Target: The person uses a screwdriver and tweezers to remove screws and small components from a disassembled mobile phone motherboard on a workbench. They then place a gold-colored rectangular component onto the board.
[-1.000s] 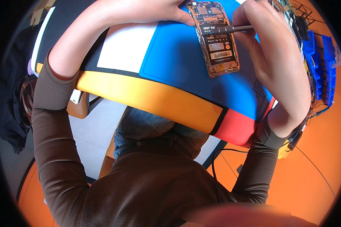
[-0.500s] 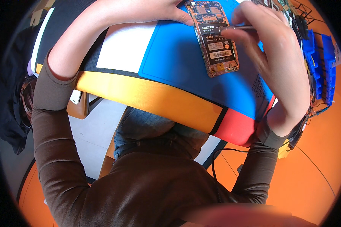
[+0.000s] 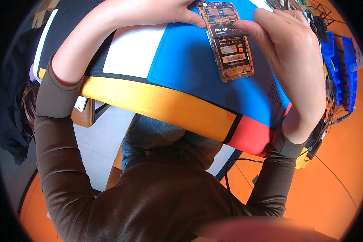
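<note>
An opened phone (image 3: 230, 48) lies at a slight tilt on the blue work mat (image 3: 177, 60). Its bare circuit board (image 3: 220, 11) shows at the far end, with the black labelled battery (image 3: 234, 58) nearer to me. My left hand (image 3: 169, 12) grips the phone's far left side, the thumb against its edge; the upper frame edge cuts off the other fingers. Over the battery's upper part my right hand (image 3: 288, 48) is closed in a pinch on a thin dark tool (image 3: 226, 34). Most of that tool is hidden by the fingers.
A white sheet (image 3: 131, 50) lies left of the mat. Yellow (image 3: 161, 101) and red (image 3: 252, 135) bands run along the table's front edge. Blue bins (image 3: 347, 68) stand at the right, beside cables and loose boards. A black cable (image 3: 226, 173) hangs below the table.
My right hand has shifted slightly left over the phone, and its fingers have turned, hiding the metal shaft that showed before. The left hand and the phone have barely moved.
</note>
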Tool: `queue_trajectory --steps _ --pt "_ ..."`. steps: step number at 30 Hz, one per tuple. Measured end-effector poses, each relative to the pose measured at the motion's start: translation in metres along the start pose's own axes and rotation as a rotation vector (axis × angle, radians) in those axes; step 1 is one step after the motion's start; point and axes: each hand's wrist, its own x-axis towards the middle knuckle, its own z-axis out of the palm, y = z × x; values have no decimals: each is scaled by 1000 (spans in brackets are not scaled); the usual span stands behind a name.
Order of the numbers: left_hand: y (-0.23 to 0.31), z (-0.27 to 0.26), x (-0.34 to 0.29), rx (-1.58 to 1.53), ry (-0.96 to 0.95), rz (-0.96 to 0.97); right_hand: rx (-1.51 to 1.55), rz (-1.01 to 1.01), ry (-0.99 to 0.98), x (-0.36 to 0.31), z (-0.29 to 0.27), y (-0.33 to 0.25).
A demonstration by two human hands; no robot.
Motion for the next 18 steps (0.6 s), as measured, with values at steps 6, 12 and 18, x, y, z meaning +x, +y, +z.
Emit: queue_trajectory --steps 6,12,18 --pt "0 2 -1 -94 6 -46 260 92 -101 -5 -1 0" --pt "-1 0 2 -83 -7 -72 304 15 7 -14 -3 -6" --pt "-15 22 -4 -88 -34 -115 75 -26 105 -6 10 -6"
